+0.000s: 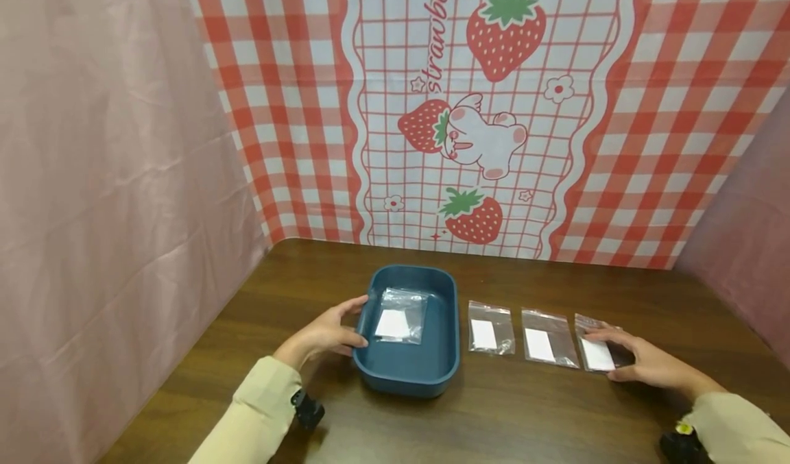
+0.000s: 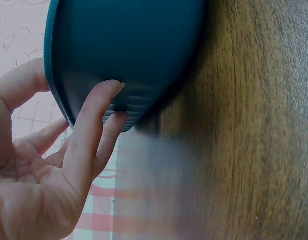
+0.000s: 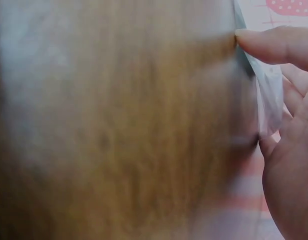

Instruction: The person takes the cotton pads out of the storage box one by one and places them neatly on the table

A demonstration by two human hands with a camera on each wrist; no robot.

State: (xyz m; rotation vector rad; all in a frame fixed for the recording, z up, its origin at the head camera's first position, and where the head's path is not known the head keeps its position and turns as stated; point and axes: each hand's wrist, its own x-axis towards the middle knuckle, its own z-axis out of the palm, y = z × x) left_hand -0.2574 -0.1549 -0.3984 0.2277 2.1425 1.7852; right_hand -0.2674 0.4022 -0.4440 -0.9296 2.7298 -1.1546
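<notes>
A dark blue plastic bin (image 1: 407, 387) stands on the table, and a clear zip bag with a white card (image 1: 392, 323) lies inside it. My left hand (image 1: 326, 330) grips the bin's left side, its thumb at the rim and fingers (image 2: 94, 120) against the outer wall. At the right end of a row, my right hand (image 1: 648, 362) holds a zip bag with a white card (image 1: 596, 355) by its edges. That bag's edge (image 3: 269, 100) bends between thumb and fingers in the right wrist view. Two similar bags, the middle bag (image 1: 549, 340) and the left bag (image 1: 490, 330), lie flat beside it.
The brown wooden table (image 1: 494, 416) runs back to a red-and-white checked cloth (image 1: 302, 107) with strawberry prints. Pink curtains hang at the left (image 1: 123, 176) and right. A dark device sits on each wrist.
</notes>
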